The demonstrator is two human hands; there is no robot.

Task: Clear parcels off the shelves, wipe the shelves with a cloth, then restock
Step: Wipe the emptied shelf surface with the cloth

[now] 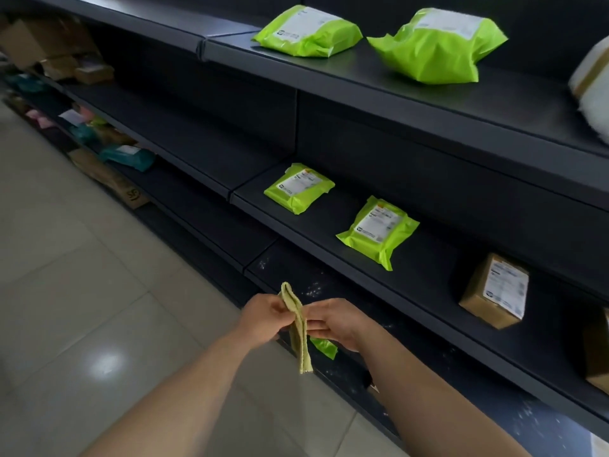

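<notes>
A folded yellow-green cloth [298,328] hangs between my two hands in front of the lowest dark shelf [428,384]. My left hand [263,316] pinches its upper part, and my right hand [336,323] pinches it from the other side. Behind the cloth a small green parcel [324,347] lies on the lowest shelf, partly hidden by my right hand. On the middle shelf [412,278] lie two green parcels [298,188] [379,230] and a brown box [496,290]. The top shelf [395,77] carries two larger green parcels [308,31] [438,44].
White dust speckles the lowest shelf. A white taped parcel [593,90] sits at the top right, another brown box [598,354] at the right edge. Far left shelves hold cardboard boxes [49,47] and teal and pink parcels. A tiled floor [82,308] lies to the left.
</notes>
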